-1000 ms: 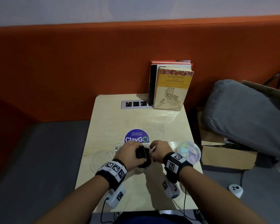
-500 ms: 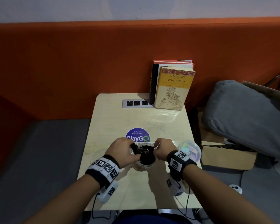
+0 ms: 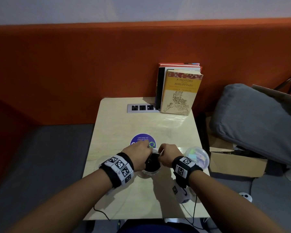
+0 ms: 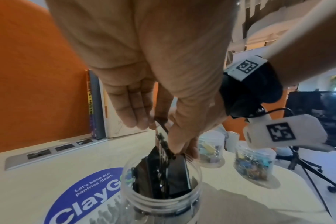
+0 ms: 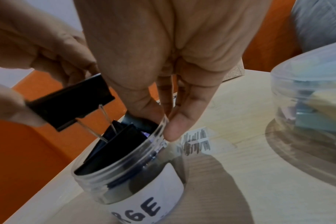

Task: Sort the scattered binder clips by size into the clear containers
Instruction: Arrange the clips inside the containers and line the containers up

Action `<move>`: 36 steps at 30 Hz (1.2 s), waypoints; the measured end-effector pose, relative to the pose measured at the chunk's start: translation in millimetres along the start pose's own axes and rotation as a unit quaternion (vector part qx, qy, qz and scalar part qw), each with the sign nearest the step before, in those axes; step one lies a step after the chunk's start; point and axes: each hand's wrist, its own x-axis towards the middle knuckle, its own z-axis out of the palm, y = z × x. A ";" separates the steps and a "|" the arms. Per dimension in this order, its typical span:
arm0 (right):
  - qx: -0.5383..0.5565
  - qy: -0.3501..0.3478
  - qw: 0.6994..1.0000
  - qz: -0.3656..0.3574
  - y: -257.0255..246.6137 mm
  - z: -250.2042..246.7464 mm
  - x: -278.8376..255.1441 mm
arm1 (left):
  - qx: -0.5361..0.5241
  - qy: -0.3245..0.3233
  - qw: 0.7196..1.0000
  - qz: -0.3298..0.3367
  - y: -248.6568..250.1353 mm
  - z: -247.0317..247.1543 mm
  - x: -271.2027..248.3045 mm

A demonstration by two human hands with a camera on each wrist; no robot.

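Left hand (image 5: 19, 97) pinches a large black binder clip (image 5: 71, 101) above the full jar (image 5: 128, 174); right hand (image 5: 163, 63), at the rim's three o'clock, grips another clip (image 4: 162, 139), making room.

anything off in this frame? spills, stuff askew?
No spills. Only oddity: the large jar is crammed; black clips stand on end above its rim, and the left hand holds another clip tilted over the opening.

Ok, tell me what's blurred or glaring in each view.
Head view: dim, sharp; glare streak on the table. Left wrist view: strong wide-angle bending, sticker text soft. Right wrist view: left hand and black clip motion-smeared, near container out of focus.
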 end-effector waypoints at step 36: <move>-0.037 0.010 0.999 -0.036 1.6 2.4 4.9 | -0.091 0.005 0.996 -0.022 -21.0 20.3 15.2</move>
